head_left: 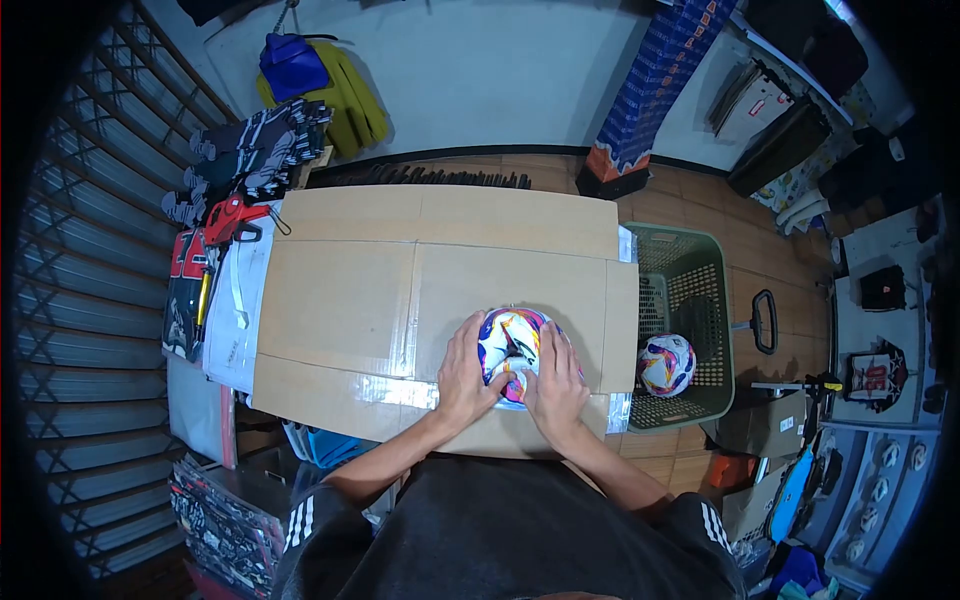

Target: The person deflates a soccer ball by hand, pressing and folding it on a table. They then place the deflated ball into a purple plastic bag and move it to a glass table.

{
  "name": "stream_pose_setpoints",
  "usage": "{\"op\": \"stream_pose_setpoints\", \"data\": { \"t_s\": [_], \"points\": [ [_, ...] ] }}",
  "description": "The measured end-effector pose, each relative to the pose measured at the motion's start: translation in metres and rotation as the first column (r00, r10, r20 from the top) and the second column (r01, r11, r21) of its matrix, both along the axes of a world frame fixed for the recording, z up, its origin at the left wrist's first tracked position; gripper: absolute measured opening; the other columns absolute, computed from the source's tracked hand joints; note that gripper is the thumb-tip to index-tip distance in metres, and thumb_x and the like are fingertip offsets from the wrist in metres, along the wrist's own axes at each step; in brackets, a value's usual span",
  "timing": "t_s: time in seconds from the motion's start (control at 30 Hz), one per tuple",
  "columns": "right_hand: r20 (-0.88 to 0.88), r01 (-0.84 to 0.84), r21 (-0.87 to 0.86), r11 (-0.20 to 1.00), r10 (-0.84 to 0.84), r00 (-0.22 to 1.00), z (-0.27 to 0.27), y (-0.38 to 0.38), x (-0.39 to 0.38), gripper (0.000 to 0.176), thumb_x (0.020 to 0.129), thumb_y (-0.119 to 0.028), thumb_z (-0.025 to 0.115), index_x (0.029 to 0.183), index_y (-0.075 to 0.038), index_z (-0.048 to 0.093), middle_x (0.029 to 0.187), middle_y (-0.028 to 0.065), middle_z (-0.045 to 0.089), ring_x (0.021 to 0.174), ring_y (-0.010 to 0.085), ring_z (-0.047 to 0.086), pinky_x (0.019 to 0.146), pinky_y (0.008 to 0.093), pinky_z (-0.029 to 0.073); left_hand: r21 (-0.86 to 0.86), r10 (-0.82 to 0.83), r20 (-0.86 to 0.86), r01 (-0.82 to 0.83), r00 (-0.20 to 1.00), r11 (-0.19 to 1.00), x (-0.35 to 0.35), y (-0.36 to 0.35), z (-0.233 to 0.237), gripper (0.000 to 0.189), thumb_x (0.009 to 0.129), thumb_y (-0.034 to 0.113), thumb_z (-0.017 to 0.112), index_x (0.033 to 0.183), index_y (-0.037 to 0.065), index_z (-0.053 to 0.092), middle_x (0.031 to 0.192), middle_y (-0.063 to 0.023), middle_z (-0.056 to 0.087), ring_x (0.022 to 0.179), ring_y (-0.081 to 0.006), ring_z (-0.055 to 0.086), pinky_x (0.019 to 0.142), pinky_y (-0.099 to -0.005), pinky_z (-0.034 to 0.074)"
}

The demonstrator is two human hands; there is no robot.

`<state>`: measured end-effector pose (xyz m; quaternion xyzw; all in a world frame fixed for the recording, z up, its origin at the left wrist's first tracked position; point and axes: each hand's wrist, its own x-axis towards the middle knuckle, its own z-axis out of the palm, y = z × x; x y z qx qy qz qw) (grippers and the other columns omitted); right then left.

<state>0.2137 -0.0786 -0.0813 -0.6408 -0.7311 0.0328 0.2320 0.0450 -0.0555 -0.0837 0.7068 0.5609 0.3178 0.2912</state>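
A white ball (pixel 519 335) with purple, orange and pink patterns rests on the flattened cardboard (pixel 335 290), close to the near edge. Its top looks creased and sunken in the middle. My left hand (pixel 465 375) grips its left side, and my right hand (pixel 557 382) grips its right side. Both thumbs press on the near part of the ball, close together. The underside of the ball is hidden.
Right of the cardboard stands a green plastic basket (pixel 713 330) with a similar ball (pixel 667 364) inside. A red tool (pixel 232 220), papers (pixel 238 300) and folded clothes (pixel 260 150) lie at the left. A blue pillar (pixel 655 90) rises beyond.
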Motion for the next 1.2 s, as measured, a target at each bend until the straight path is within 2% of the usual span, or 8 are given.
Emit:
{"op": "stream_pose_setpoints", "data": {
  "t_s": [0.33,0.37,0.6,0.77,0.87,0.9,1.0,1.2],
  "points": [
    [-0.117,-0.036,-0.069,0.997,0.028,0.993,0.006,0.001,0.006,0.090,0.073,-0.007,0.077,0.152,-0.005,0.035,0.142,0.0190,0.051,0.123,0.0408,0.058,0.095,0.0463,0.054,-0.035,-0.012,0.037,0.013,0.999,0.999,-0.002,0.000,0.004,0.108,0.066,0.013,0.088,0.154,0.002,0.027,0.145,-0.0233,0.043,0.134,-0.0431,0.044,0.113,-0.0478,0.038],
    [-0.138,-0.042,-0.093,0.995,0.029,0.990,0.008,0.001,0.007,0.091,0.072,-0.007,0.077,0.152,-0.006,0.034,0.142,0.0189,0.051,0.122,0.0411,0.058,0.093,0.0474,0.054,-0.008,-0.021,0.022,0.021,1.000,1.000,-0.004,0.002,0.000,0.113,0.064,0.019,0.091,0.154,0.004,0.026,0.144,-0.0244,0.044,0.132,-0.0440,0.047,0.109,-0.0481,0.042],
    [-0.338,-0.202,-0.149,0.968,0.142,0.930,0.037,0.007,0.023,0.087,0.072,-0.018,0.076,0.149,-0.004,0.036,0.140,0.0230,0.049,0.119,0.0461,0.058,0.094,0.0529,0.052,-0.003,-0.148,0.080,0.149,0.986,0.989,-0.016,0.002,0.006,0.116,0.068,0.036,0.092,0.156,0.002,0.023,0.149,-0.0255,0.040,0.139,-0.0400,0.043,0.114,-0.0454,0.038],
    [-0.479,-0.174,-0.085,0.981,0.113,0.871,0.028,0.010,0.033,0.064,0.082,-0.015,0.075,0.140,-0.002,0.050,0.126,0.0233,0.063,0.116,0.0419,0.062,0.096,0.0462,0.052,0.003,-0.054,0.247,0.055,0.968,0.998,-0.013,0.007,-0.023,0.083,0.085,0.029,0.081,0.150,0.000,0.038,0.141,-0.0258,0.051,0.131,-0.0332,0.053,0.111,-0.0398,0.041],
    [-0.468,-0.150,-0.080,0.985,0.095,0.878,0.013,0.014,0.045,0.074,0.077,-0.014,0.078,0.144,-0.007,0.047,0.130,0.0237,0.060,0.114,0.0432,0.063,0.094,0.0489,0.052,-0.093,-0.038,0.328,0.073,0.944,0.993,-0.015,0.004,-0.032,0.089,0.082,0.029,0.084,0.149,-0.003,0.036,0.141,-0.0248,0.052,0.131,-0.0306,0.053,0.110,-0.0398,0.043],
    [-0.448,-0.119,-0.152,0.981,0.039,0.893,0.017,0.015,0.047,0.087,0.071,-0.017,0.085,0.147,-0.006,0.044,0.131,0.0255,0.059,0.118,0.0430,0.061,0.098,0.0484,0.050,-0.202,0.051,0.297,0.011,0.954,0.979,-0.017,0.002,-0.032,0.103,0.075,0.031,0.090,0.150,-0.008,0.031,0.141,-0.0257,0.052,0.131,-0.0299,0.053,0.110,-0.0392,0.044],
    [-0.409,-0.165,-0.236,0.958,0.057,0.911,0.021,0.017,0.057,0.100,0.067,-0.021,0.089,0.151,-0.007,0.038,0.136,0.0276,0.055,0.125,0.0431,0.057,0.103,0.0480,0.049,-0.330,0.067,0.214,0.008,0.975,0.944,-0.022,-0.001,-0.034,0.118,0.068,0.036,0.094,0.151,-0.012,0.024,0.142,-0.0282,0.051,0.132,-0.0311,0.053,0.111,-0.0388,0.043],
    [-0.180,-0.256,-0.361,0.897,0.203,0.963,0.032,0.024,0.064,0.127,0.054,-0.034,0.097,0.158,-0.013,0.027,0.152,0.0332,0.034,0.134,0.0483,0.048,0.105,0.0539,0.047,-0.231,-0.037,-0.005,0.035,0.999,0.972,-0.023,-0.010,-0.015,0.138,0.052,0.050,0.098,0.152,-0.011,0.023,0.144,-0.0333,0.048,0.135,-0.0391,0.050,0.114,-0.0424,0.041]
  ]
}}
